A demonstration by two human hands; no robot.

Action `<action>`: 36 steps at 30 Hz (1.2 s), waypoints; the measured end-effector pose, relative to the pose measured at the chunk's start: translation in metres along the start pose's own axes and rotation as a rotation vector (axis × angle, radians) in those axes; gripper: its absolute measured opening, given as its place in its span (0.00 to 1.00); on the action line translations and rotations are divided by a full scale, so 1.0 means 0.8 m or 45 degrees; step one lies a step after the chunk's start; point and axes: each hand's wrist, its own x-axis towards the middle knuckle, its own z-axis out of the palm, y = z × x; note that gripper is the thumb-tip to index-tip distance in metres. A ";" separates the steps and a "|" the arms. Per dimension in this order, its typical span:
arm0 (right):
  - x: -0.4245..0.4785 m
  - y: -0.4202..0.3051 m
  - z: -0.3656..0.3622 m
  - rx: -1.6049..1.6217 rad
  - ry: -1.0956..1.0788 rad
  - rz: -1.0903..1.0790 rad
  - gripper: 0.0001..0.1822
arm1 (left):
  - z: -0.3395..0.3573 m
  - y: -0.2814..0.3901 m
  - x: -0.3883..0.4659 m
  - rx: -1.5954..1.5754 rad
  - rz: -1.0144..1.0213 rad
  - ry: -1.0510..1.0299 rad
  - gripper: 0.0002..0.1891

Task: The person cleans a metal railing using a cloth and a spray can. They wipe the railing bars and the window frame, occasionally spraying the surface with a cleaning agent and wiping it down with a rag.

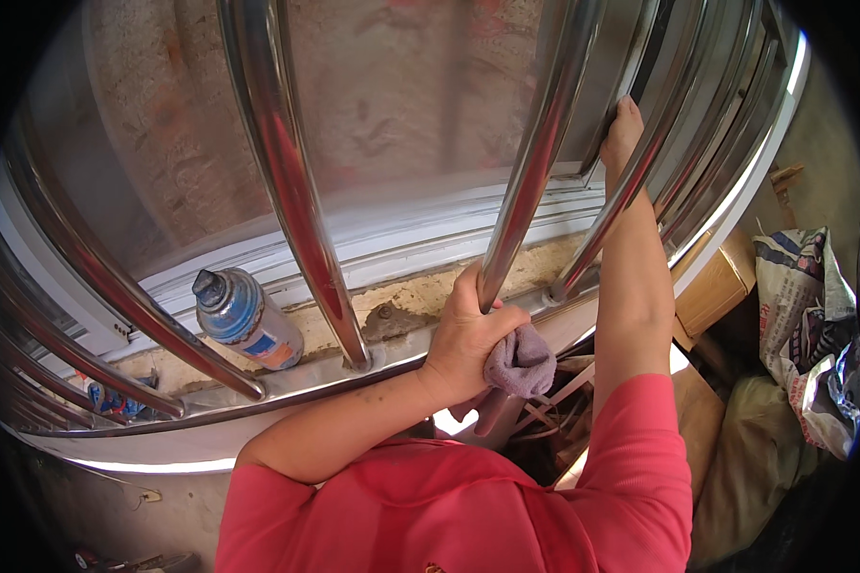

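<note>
My left hand [466,340] wraps around the foot of a stainless steel window bar [537,154]. A purple cloth [522,362] is bunched in the same hand and hangs down outside the rail. Reaching in between two bars, my right hand [622,136] is against the edge of the window sash [634,54], its fingers mostly hidden. Behind the bars stands the window glass [401,93], with a white sliding track [401,243] along its bottom.
A worn blue spray can [251,319] stands on the rough sill [430,297] behind the bars. Farther left lies a crumpled blue packet [118,397]. A cardboard box [717,283], a printed sack [806,315] and scrap wood [555,437] are at the right, beyond the curved bottom rail [294,392].
</note>
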 end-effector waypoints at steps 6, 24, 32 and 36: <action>-0.097 -0.049 0.086 0.067 -0.345 0.137 0.17 | -0.005 -0.003 -0.005 0.001 -0.059 -0.020 0.15; -0.123 0.001 0.157 0.245 -0.819 0.270 0.15 | -0.007 0.000 -0.005 -0.029 -0.013 0.126 0.09; -0.106 0.001 0.171 0.058 -1.102 0.393 0.18 | -0.002 0.008 -0.001 -0.437 -0.474 0.164 0.18; -0.112 -0.001 0.187 -0.164 -1.261 0.350 0.23 | 0.005 -0.006 -0.010 -0.133 -0.134 0.100 0.10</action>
